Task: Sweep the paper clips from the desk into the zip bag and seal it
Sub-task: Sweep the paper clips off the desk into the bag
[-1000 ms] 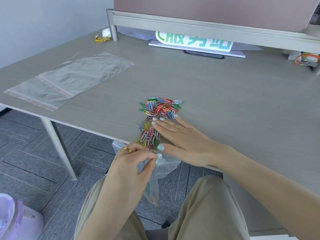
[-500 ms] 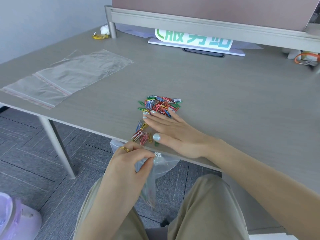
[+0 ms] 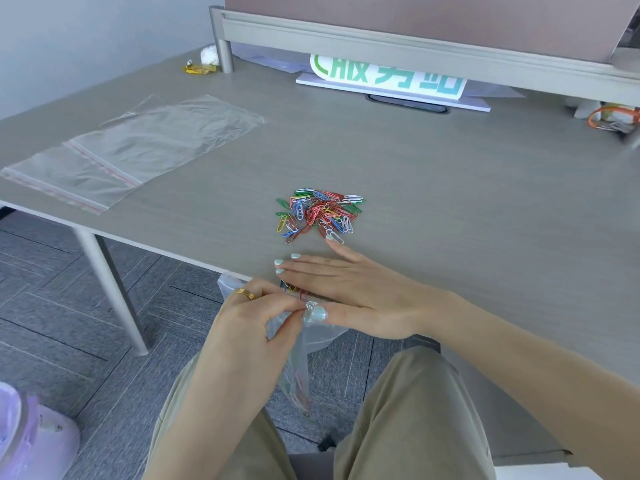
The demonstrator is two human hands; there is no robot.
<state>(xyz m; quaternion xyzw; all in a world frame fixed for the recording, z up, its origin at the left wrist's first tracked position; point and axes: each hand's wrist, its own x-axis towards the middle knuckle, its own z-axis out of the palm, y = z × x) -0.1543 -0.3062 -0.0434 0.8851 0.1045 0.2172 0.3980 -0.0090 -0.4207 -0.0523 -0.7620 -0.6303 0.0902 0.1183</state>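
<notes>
The desk (image 3: 450, 202) is wide and grey, and its near edge is where I work. At the far left lie spare clear bags (image 3: 138, 147), flat and unused. At the far side a white sign (image 3: 391, 77) shows green letters; I can read something like "C" and Chinese characters, but the top is cut off by the partition.

My right hand (image 3: 349, 292) lies flat on the desk, fingers together and open, palm down, pushing a few clips at the edge. My left hand (image 3: 252, 323) is pinched on the mouth of the zip bag (image 3: 298, 368), which hangs below the desk edge with some clips already inside.

Most of the paper clips (image 3: 320, 214) are in a pile a little farther from me, apart from my fingers.

I think the risk is the mouth: if my pinch lets it sag or close, swept clips will miss it and fall on the floor.
</notes>
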